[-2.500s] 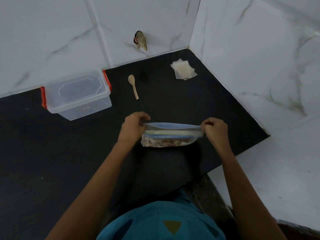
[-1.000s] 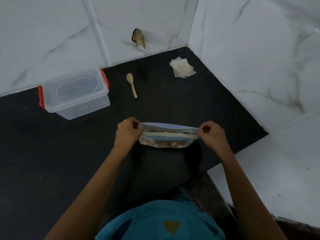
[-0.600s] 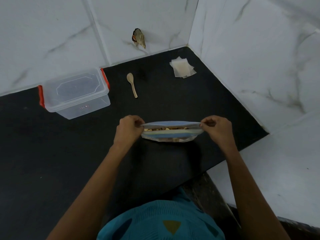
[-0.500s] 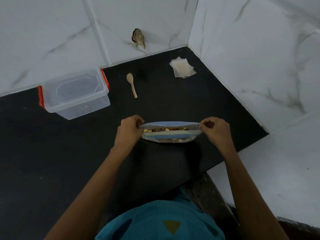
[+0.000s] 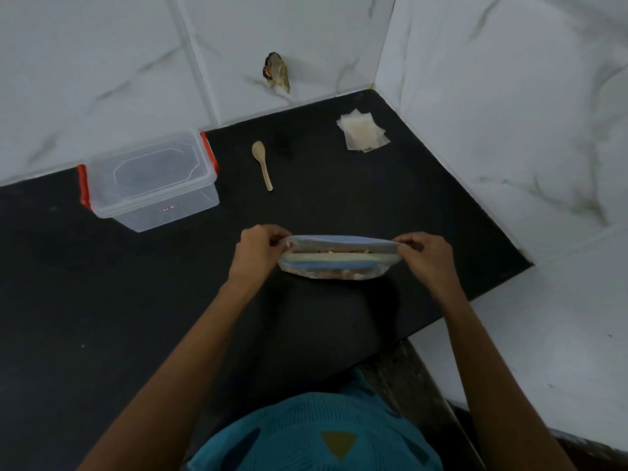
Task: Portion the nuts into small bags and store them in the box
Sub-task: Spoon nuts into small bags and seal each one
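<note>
A clear zip bag of nuts [image 5: 334, 261] with a blue seal strip stands on the black counter [image 5: 102, 300], its mouth slightly apart so nuts show inside. My left hand [image 5: 256, 253] pinches the bag's left top corner. My right hand [image 5: 424, 254] pinches the right top corner. A clear plastic box [image 5: 153, 181] with red clips and its lid on sits at the back left. A stack of small clear bags [image 5: 362, 134] lies at the back right. A small wooden spoon [image 5: 262, 164] lies between them.
White marble walls close the counter at the back and on the right. A small torn scrap [image 5: 277, 73] sticks to the back wall. The counter's front edge runs diagonally at the right, with pale floor [image 5: 543, 334] beyond it.
The bag's mouth has been pulled apart a little, so nuts now show through the opening. Both hands stay on its top corners, raised slightly.
</note>
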{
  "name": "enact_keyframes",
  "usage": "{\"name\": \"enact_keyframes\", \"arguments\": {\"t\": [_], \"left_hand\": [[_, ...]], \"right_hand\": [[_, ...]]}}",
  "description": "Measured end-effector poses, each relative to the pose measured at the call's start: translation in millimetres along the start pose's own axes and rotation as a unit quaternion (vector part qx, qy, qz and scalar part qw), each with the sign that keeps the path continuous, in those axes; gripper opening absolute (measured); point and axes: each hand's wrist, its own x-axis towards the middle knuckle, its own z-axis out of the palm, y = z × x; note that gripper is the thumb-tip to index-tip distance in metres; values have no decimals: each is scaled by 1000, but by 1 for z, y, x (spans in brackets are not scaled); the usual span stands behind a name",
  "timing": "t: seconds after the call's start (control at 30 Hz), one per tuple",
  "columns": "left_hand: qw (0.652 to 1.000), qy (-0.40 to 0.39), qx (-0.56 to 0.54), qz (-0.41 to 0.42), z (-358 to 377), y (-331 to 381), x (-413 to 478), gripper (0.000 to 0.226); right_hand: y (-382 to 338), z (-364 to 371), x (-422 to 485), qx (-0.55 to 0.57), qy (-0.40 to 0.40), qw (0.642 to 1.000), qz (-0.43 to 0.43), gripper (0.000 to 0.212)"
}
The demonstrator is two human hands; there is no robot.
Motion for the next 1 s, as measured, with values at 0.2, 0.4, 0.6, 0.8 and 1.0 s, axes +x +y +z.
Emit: {"name": "enact_keyframes", "arguments": {"t": [0.2, 0.4, 0.6, 0.8, 1.0], "left_hand": [[983, -173, -42, -47, -10, -1, 19, 19], [890, -292, -305, -173, -17, -14, 28, 16], [790, -264, -516, -201, -8, -18, 23, 23], [770, -285, -522, -232, -5, -24, 21, 30], [838, -219, -428, -260, -3, -17, 19, 27]], "right_hand": [[-14, -5, 26, -3, -63, 989, 133, 12], [-3, -12, 28, 246, -181, 926, 221, 27], [4, -5, 27, 451, -211, 819, 284, 24], [3, -1, 24, 510, -203, 789, 276, 34], [10, -1, 25, 430, -203, 839, 264, 26]]}}
